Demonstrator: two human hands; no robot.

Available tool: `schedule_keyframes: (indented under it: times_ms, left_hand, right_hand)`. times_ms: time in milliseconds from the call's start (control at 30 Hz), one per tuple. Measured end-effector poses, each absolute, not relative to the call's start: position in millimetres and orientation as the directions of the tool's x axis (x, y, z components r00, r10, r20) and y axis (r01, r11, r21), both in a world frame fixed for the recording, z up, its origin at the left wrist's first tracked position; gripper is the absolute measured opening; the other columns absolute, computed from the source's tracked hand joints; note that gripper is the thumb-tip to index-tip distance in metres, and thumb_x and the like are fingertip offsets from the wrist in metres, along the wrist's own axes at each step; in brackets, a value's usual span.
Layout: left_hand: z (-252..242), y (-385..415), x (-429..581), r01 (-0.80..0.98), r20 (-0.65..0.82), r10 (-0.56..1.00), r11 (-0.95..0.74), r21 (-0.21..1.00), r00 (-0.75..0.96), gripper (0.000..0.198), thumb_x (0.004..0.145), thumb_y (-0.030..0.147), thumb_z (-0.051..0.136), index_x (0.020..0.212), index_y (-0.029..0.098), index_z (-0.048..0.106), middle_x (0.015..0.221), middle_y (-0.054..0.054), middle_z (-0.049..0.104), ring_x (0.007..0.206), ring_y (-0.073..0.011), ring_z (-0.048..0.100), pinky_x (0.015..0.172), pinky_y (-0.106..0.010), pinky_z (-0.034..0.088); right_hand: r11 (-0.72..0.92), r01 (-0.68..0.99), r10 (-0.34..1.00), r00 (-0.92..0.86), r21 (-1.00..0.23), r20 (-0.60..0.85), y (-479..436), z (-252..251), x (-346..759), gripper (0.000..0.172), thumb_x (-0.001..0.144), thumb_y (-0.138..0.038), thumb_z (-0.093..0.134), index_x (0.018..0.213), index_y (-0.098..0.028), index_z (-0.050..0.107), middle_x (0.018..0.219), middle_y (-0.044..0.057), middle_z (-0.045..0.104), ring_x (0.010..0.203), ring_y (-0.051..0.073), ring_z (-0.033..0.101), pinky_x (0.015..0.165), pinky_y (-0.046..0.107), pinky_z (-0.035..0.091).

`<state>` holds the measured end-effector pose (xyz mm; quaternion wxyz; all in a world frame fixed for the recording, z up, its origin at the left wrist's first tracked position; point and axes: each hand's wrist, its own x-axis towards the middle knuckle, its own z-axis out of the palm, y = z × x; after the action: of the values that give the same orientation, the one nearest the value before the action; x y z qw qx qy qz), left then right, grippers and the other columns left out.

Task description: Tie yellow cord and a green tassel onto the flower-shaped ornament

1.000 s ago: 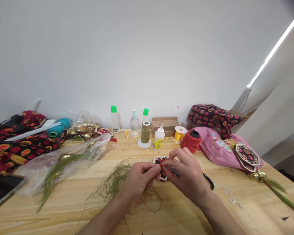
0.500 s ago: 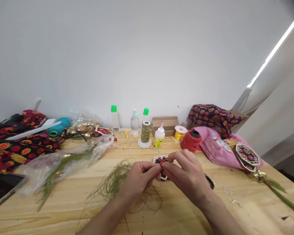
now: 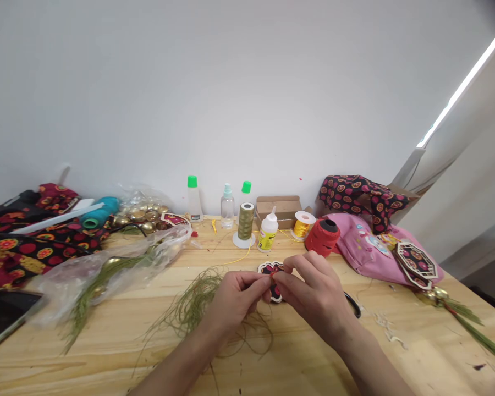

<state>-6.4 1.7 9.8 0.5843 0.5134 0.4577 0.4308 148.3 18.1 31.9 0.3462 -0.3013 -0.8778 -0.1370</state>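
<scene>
My left hand (image 3: 241,297) and my right hand (image 3: 315,289) meet at the middle of the table, their fingertips pinched together. Between them shows a small red piece (image 3: 273,274) that looks like thread; the fingers cover most of it. Just behind the fingertips lies a dark ornament (image 3: 267,268) with a pale scalloped border and red pattern, partly hidden by my hands. A loose tangle of olive-green thread (image 3: 192,302) spreads beside and under my left hand.
At the back stand a glue bottle (image 3: 268,234), an olive thread spool (image 3: 246,223), a yellow cord spool (image 3: 302,225) and a red thread cone (image 3: 322,238). A pink bag (image 3: 357,250) lies right, a plastic bag (image 3: 61,286) left. A black curved handle (image 3: 353,305) shows beside my right hand.
Both hands stay in nearly the same place, pinched at the red piece. The view has shifted very slightly; nothing else has visibly moved.
</scene>
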Motion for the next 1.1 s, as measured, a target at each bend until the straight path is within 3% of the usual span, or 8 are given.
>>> schedule_keyframes:
  times_ms: [400,733,1100]
  left_hand:
    - [10.1,3.6,-6.9,0.067,-0.067,0.974,0.054,0.996,0.216,0.033,0.072,0.04,0.05,0.053,0.014,0.057,0.038,0.008,0.03,0.037,-0.0053,0.022,0.038,-0.021,0.011]
    - [8.7,2.9,-5.9,0.001,-0.105,0.981,0.106,0.994,0.165,0.031,0.07,0.039,0.052,0.052,0.015,0.058,0.039,0.007,0.035,0.038,-0.0057,0.022,0.038,-0.021,0.014]
    - [10.3,2.3,-5.0,0.004,-0.057,0.984,0.057,0.998,0.17,0.031,0.072,0.039,0.05,0.056,0.013,0.059,0.043,0.006,0.037,0.039,-0.0054,0.022,0.038,-0.02,0.013]
  right_hand:
    - [0.778,0.625,0.445,-0.623,0.068,0.644,16.6,30.1,150.3,0.013,0.08,-0.019,0.048,0.075,-0.02,0.06,0.073,0.002,0.054,0.064,0.013,0.038,0.054,0.026,0.029]
    - [0.79,0.593,0.513,-0.504,-0.153,0.695,20.3,33.9,150.3,0.011,0.077,-0.018,0.051,0.079,-0.019,0.062,0.072,0.004,0.052,0.064,0.014,0.04,0.055,0.026,0.034]
    - [0.742,0.666,0.499,-0.475,-0.074,0.725,15.3,28.0,141.3,0.01,0.075,-0.018,0.052,0.069,-0.018,0.06,0.067,0.003,0.052,0.061,0.013,0.038,0.055,0.026,0.032]
